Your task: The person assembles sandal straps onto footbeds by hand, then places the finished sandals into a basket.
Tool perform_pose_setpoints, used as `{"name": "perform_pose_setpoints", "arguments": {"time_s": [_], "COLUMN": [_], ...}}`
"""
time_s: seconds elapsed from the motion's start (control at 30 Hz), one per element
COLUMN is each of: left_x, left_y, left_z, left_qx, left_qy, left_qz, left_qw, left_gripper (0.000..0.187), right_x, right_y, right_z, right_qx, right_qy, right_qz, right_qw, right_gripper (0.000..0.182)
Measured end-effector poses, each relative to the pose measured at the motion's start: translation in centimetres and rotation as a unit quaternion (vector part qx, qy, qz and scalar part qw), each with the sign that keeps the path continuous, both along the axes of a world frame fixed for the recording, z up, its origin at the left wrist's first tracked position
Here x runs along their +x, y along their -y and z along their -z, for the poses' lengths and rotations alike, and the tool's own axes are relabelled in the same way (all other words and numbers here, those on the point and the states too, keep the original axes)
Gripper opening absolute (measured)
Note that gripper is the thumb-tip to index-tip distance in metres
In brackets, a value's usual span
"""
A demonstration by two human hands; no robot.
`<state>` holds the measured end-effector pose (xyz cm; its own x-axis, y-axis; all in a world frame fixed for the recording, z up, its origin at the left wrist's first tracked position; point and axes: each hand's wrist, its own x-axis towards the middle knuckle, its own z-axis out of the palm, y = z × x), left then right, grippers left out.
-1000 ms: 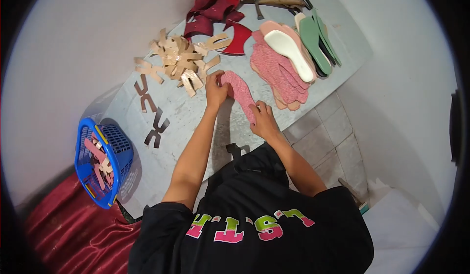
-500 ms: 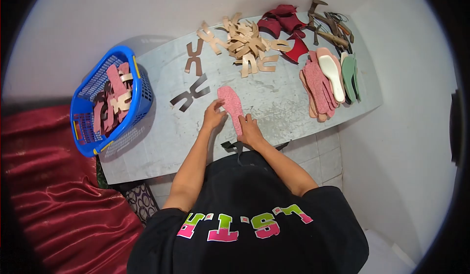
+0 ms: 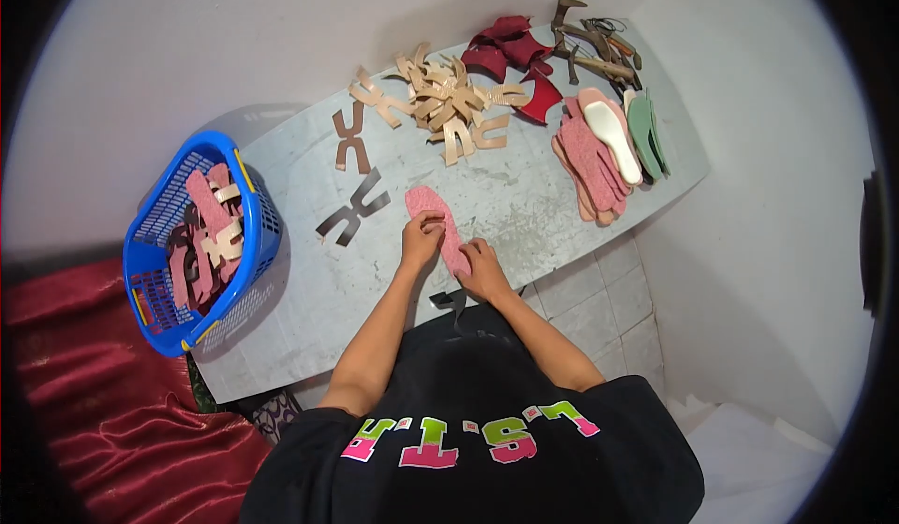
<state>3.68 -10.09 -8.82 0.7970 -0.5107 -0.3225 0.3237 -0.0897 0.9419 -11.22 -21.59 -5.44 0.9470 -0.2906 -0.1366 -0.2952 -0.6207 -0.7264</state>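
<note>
A pink speckled insole [image 3: 429,202] lies lengthwise on the table in front of me. My left hand [image 3: 421,241] is closed on its left edge near the middle, with fingers curled over the top. At the narrower near end, my right hand [image 3: 480,269] grips the insole between thumb and fingers; the fingertips are partly hidden. Just below the hands, a black strip [image 3: 448,301] is at the table's front edge. To the left of the insole lie a black X-shaped strap piece [image 3: 354,209] and a brown one [image 3: 350,138].
A blue plastic basket [image 3: 245,243] of pink and strap pieces stands at left. Beige strap pieces [image 3: 449,93] and dark red pieces [image 3: 510,46] are heaped at the back. Hammers and tools [image 3: 599,51] lie back right, near stacked pink insoles [image 3: 592,163], a white sole [image 3: 611,135] and green soles [image 3: 646,131].
My left hand has moved from the upper left edge of the insole down to its middle. My right hand stays at the near end. The whole view has shifted slightly.
</note>
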Motion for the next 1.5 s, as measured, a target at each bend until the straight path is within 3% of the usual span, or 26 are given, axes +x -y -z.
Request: {"name": "perform_pose_setpoints", "arguments": {"time_s": [0.2, 0.27, 0.3, 0.37, 0.47, 0.53, 0.63, 0.67, 0.73, 0.77, 0.9, 1.0, 1.07, 1.13, 1.23, 1.37, 1.5], "left_x": [7.7, 10.3, 11.6, 13.8, 15.9, 17.0, 17.6, 17.5, 17.7, 17.7, 15.1, 12.3, 10.7, 9.1, 6.2, 4.1, 3.3], "left_y": [6.6, 9.5, 10.7, 13.0, 15.3, 16.7, 17.8, 17.8, 17.1, 16.5, 13.9, 12.1, 10.7, 9.2, 6.9, 3.4, 0.1], "left_z": [-4.1, -3.7, -3.8, -4.5, -3.9, -3.0, -2.8, -2.9, -2.8, -2.9, -4.8, -6.7, -7.4, -7.3, -7.0, -6.5, -5.4], "left_qx": [0.117, -0.018, -0.059, -0.086, -0.121, -0.114, -0.121, -0.105, -0.095, -0.087, -0.117, -0.215, -0.287, -0.304, -0.374, -0.432, -0.350], "left_qy": [0.040, -0.065, -0.135, -0.179, -0.231, -0.205, -0.220, -0.222, -0.206, -0.189, -0.188, -0.224, -0.278, -0.259, -0.284, -0.280, -0.256], "left_qz": [0.068, -0.007, -0.026, -0.060, -0.086, -0.105, -0.110, -0.109, -0.095, -0.073, -0.104, -0.185, -0.223, -0.208, -0.215, -0.309, -0.340], "left_qw": [0.990, 0.998, 0.989, 0.978, 0.962, 0.967, 0.962, 0.963, 0.969, 0.975, 0.970, 0.933, 0.889, 0.893, 0.856, 0.800, 0.835], "left_gripper": [0.029, 0.033, 0.038, 0.040, 0.047, 0.044, 0.039, 0.036, 0.034, 0.031, 0.024, 0.026, 0.034, 0.043, 0.055, 0.049, 0.038], "right_x": [6.1, 9.8, 11.8, 15.6, 20.3, 22.6, 24.3, 24.2, 24.2, 24.1, 21.2, 18.6, 16.8, 15.3, 13.0, 10.2, 8.3], "right_y": [5.0, 7.3, 8.3, 10.5, 13.6, 15.1, 16.3, 16.5, 16.9, 16.9, 15.4, 13.7, 12.5, 11.5, 9.9, 9.0, 9.6], "right_z": [-0.4, -1.3, -0.1, -0.5, 0.0, 1.3, 2.3, 2.5, 0.6, 2.5, -1.4, -2.2, -1.3, -1.7, -0.7, 0.1, -0.3], "right_qx": [0.047, 0.115, 0.112, 0.125, 0.098, -0.088, -0.084, -0.080, 0.122, 0.170, 0.211, 0.177, 0.427, 0.433, 0.431, 0.387, 0.335], "right_qy": [0.083, 0.067, 0.130, 0.114, 0.148, 0.216, 0.198, 0.195, 0.092, 0.131, 0.135, 0.143, 0.107, 0.102, 0.077, 0.056, 0.005], "right_qz": [0.077, 0.129, 0.150, 0.178, 0.161, 0.157, 0.130, 0.127, 0.147, 0.150, 0.133, 0.093, 0.084, 0.070, 0.075, 0.045, 0.045], "right_qw": [0.992, 0.983, 0.974, 0.969, 0.971, 0.960, 0.968, 0.969, 0.977, 0.965, 0.959, 0.969, 0.894, 0.893, 0.896, 0.919, 0.941], "right_gripper": [0.032, 0.027, 0.023, 0.022, 0.028, 0.038, 0.043, 0.043, 0.038, 0.030, 0.023, 0.017, 0.017, 0.019, 0.021, 0.022, 0.019]}}
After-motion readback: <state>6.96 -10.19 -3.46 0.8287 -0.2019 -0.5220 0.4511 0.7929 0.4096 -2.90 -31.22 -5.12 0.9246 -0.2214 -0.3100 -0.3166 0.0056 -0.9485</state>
